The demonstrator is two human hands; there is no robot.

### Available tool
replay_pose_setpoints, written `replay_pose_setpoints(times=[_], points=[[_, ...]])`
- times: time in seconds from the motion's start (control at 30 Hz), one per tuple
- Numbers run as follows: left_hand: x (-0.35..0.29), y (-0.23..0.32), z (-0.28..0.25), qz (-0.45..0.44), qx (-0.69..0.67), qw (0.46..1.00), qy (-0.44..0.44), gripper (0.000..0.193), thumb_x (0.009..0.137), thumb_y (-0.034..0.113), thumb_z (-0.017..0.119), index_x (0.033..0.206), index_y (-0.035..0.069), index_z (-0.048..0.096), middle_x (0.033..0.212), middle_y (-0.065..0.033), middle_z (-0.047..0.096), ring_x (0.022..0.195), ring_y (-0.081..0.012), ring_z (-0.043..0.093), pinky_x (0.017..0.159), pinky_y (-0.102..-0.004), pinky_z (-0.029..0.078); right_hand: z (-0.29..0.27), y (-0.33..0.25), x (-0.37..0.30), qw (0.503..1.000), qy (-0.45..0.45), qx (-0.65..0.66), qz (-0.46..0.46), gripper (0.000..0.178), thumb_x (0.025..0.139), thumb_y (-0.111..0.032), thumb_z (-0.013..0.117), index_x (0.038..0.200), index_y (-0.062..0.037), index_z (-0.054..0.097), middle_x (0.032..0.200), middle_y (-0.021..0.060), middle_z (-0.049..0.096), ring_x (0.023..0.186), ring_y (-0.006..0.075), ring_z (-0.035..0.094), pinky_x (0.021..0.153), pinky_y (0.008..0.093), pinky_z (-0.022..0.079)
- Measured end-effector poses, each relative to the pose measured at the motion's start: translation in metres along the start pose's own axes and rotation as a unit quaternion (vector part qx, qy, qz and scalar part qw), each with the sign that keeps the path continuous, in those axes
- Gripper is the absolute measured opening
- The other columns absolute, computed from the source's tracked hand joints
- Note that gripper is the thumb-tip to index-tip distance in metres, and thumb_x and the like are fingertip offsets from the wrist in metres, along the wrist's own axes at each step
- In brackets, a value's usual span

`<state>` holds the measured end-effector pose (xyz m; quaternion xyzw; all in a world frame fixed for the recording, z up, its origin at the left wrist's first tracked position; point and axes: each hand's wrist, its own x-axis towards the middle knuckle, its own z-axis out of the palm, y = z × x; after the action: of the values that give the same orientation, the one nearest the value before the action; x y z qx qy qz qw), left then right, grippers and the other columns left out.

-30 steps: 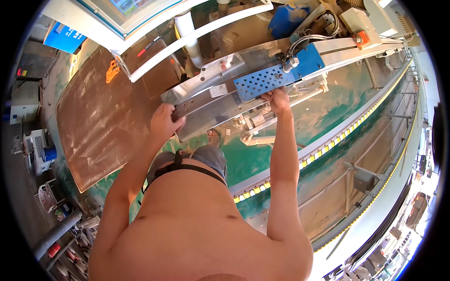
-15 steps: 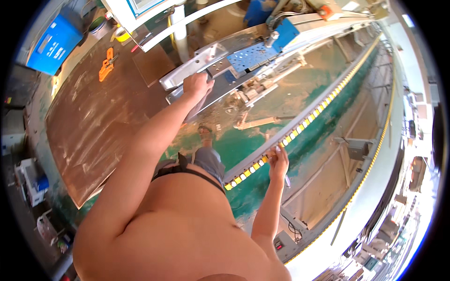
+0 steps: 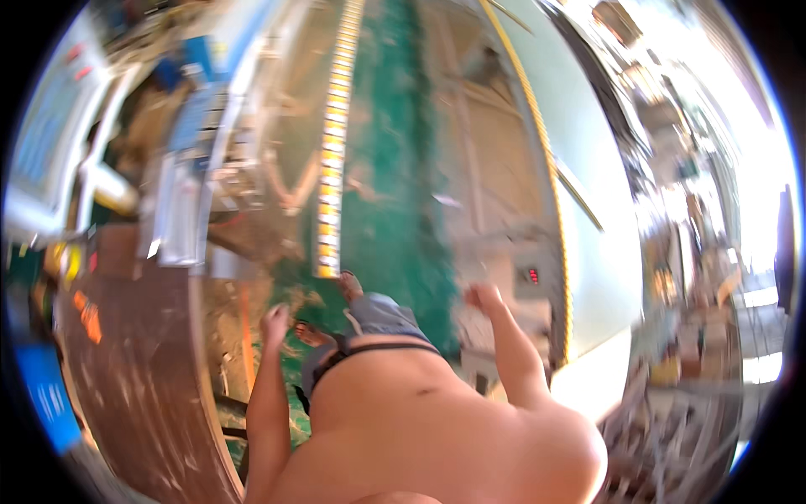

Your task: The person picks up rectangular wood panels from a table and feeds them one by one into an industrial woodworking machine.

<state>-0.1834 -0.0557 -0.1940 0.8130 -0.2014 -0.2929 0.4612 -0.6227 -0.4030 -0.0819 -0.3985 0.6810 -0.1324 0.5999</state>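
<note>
The picture is motion-blurred. My left hand point(image 3: 275, 320) hangs free beside my hip, just off the edge of a brown rusty metal table point(image 3: 143, 395), and holds nothing. At waist height, my right hand point(image 3: 484, 296) is raised with its fingers curled and nothing in it, close to a grey box with a small red light point(image 3: 531, 277). My bare torso and feet show below, standing on the green floor point(image 3: 395, 210). The long metal machine rail point(image 3: 180, 218) lies at the left, away from both hands.
A yellow-and-white segmented strip point(image 3: 332, 151) runs along the green floor. A blue bin point(image 3: 46, 395) and an orange item point(image 3: 84, 315) sit at the far left by the table. Cluttered workshop equipment fills the right side.
My left hand has let go of the metal rail and dropped to my side. The right hand has come up off the striped strip. The view has swung sharply to the right.
</note>
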Motion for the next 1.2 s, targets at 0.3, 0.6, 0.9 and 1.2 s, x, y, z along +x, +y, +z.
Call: replay_pose_setpoints(times=[0.3, 0.6, 0.9, 1.2], points=[[-0.243, -0.139, -0.036, -0.603, 0.136, 0.778, -0.111, 0.047, 0.088, 0.043, 0.051, 0.107, 0.001, 0.057, 0.087, -0.01, 0.06, 0.066, -0.0217, 0.055, 0.06, -0.0368, 0.044, -0.146, -0.083, 0.011, 0.943, 0.229, 0.093, -0.222, 0.014, 0.079, -0.012, 0.062, 0.085, 0.0009, 0.062, 0.067, 0.0062, 0.06, 0.06, 0.0139, 0.06, 0.049, 0.0247, 0.045], [-0.187, -0.021, 0.054, -0.414, 0.316, 0.852, -0.039, 0.04, 0.087, 0.032, 0.052, 0.111, 0.0, 0.055, 0.107, -0.0154, 0.059, 0.092, -0.0265, 0.057, 0.072, -0.0426, 0.046, -0.298, -0.12, 0.166, 0.887, 0.448, -0.022, -0.107, 0.063, 0.071, -0.03, 0.065, 0.123, -0.0001, 0.045, 0.12, 0.0195, 0.053, 0.108, 0.0327, 0.054, 0.093, 0.0366, 0.041], [-0.092, 0.268, 0.196, -0.032, 0.106, 0.981, -0.161, 0.04, 0.084, 0.027, 0.062, 0.113, 0.001, 0.055, 0.107, -0.0136, 0.061, 0.099, -0.0244, 0.059, 0.083, -0.0348, 0.047, -0.426, -0.056, 0.231, 0.885, 0.38, -0.208, 0.171, 0.058, 0.074, -0.032, 0.066, 0.124, -0.0127, 0.045, 0.116, 0.0113, 0.056, 0.109, 0.0237, 0.052, 0.085, 0.0408, 0.043], [-0.188, 0.093, 0.141, -0.26, 0.264, 0.926, -0.078, 0.028, 0.077, 0.029, 0.061, 0.088, 0.003, 0.065, 0.083, -0.0127, 0.063, 0.08, -0.0272, 0.061, 0.069, -0.039, 0.049, -0.379, -0.137, 0.114, 0.869, 0.473, -0.009, 0.146, 0.072, 0.071, -0.036, 0.065, 0.128, -0.0046, 0.036, 0.114, 0.0199, 0.051, 0.097, 0.025, 0.052, 0.081, 0.0364, 0.045]])
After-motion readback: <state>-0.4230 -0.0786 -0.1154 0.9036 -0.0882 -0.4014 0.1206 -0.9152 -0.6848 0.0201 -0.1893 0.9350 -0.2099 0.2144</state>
